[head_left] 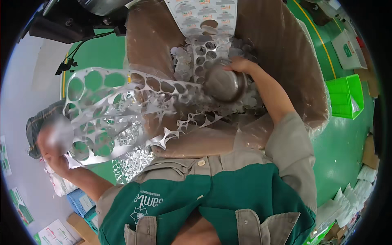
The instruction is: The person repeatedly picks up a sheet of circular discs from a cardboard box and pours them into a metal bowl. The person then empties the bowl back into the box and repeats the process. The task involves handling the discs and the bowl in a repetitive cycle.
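My left hand (pixel 51 147) is out to the left, partly smeared, with its fingers closed on the end of a silvery punched foil sheet (pixel 134 73). Rows of round holes run through this sheet, which sags across from that hand toward the big lined box. Over the box, my right hand (pixel 243 67) grips the rim of a round metal bowl (pixel 222 83), blurred by motion. Under and around the bowl lie many loose foil discs (pixel 181 61). A printed foil strip (pixel 204 18) hangs down behind it, its lower part punched with round holes.
The large brown box (pixel 290 69) has a clear plastic liner over its rim. Black machine parts (pixel 73 26) with cables stand at upper left. More punched foil scrap (pixel 130 167) lies low, left of my body. A green bin (pixel 345 96) is on the green floor at right.
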Motion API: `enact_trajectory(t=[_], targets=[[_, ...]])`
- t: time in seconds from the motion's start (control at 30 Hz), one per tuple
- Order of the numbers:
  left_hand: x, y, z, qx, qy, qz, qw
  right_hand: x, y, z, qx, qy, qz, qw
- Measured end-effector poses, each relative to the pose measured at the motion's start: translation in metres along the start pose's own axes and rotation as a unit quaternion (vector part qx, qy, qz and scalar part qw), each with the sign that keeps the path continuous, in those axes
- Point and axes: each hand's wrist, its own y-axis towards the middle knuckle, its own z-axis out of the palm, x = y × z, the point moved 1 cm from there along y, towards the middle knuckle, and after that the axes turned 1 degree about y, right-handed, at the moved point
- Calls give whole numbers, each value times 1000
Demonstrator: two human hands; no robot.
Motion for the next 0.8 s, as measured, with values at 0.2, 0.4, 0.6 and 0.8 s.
enact_trajectory(t=[0.2, 0.4, 0.6, 0.8], targets=[[55, -42, -43, 35, 385, -253, 887, -52, 8, 3, -7, -176, 4, 984], [24, 15, 65, 196, 370, -40, 907, -30, 14, -10, 24, -273, -43, 961], [35, 9, 187, 410, 458, 120, 780, 74, -30, -64, -41, -204, -156, 965], [15, 30, 176, 314, 294, -27, 902, 155, -127, -131, 32, 555, -412, 722]])
